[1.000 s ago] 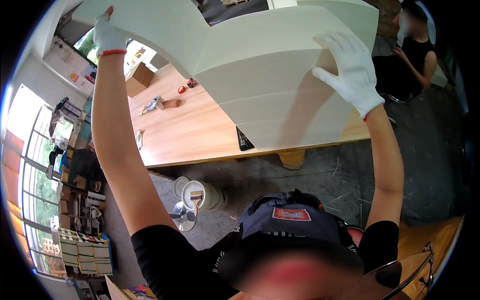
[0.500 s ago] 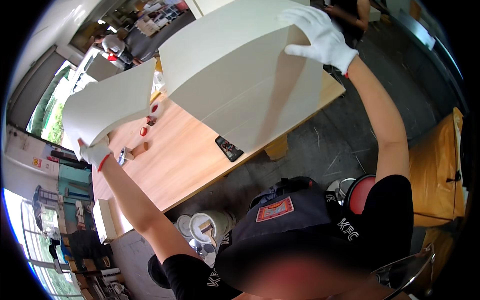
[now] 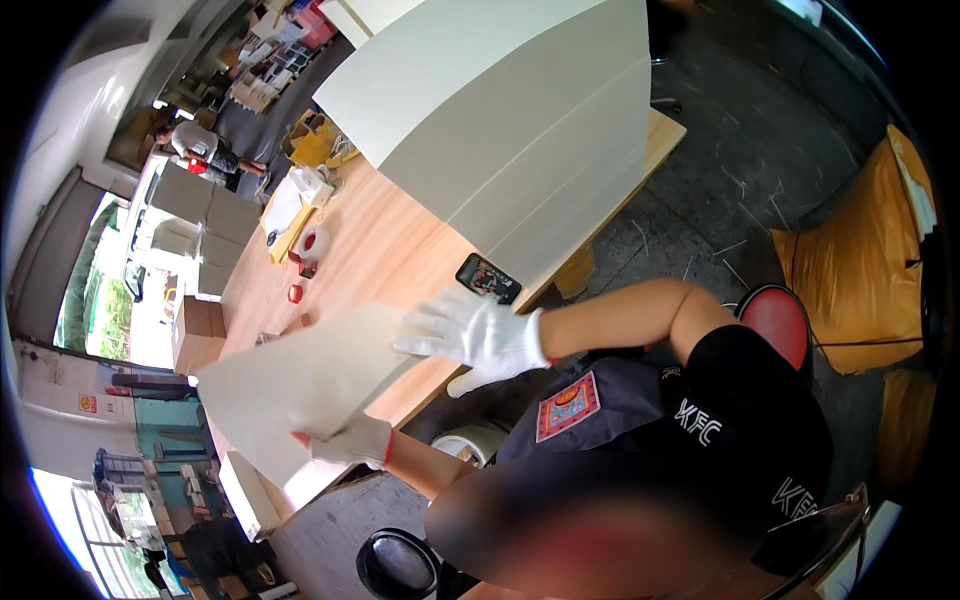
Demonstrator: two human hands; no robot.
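A pale beige sheet (image 3: 300,385) lies low over the near left part of the wooden table (image 3: 390,250). My left hand (image 3: 350,440), in a white glove with a red cuff, grips the sheet's near edge. My right hand (image 3: 470,335), also gloved, rests flat on the sheet's right corner with fingers spread. A tall stack of large cream sheets (image 3: 520,130) sits on the table to the right. A black phone (image 3: 488,277) with a lit screen lies at the stack's near corner, just above my right hand.
Tape rolls (image 3: 310,245) and small items lie on the table's far side. A red stool (image 3: 780,320), orange sacks (image 3: 870,260), a white bucket (image 3: 470,440) and a black stool (image 3: 400,565) stand on the floor. Another person (image 3: 195,145) is far off.
The beige sheet came down from overhead to the table's near left. My right hand left the big stack's top and now lies on the sheet. My left hand dropped lower.
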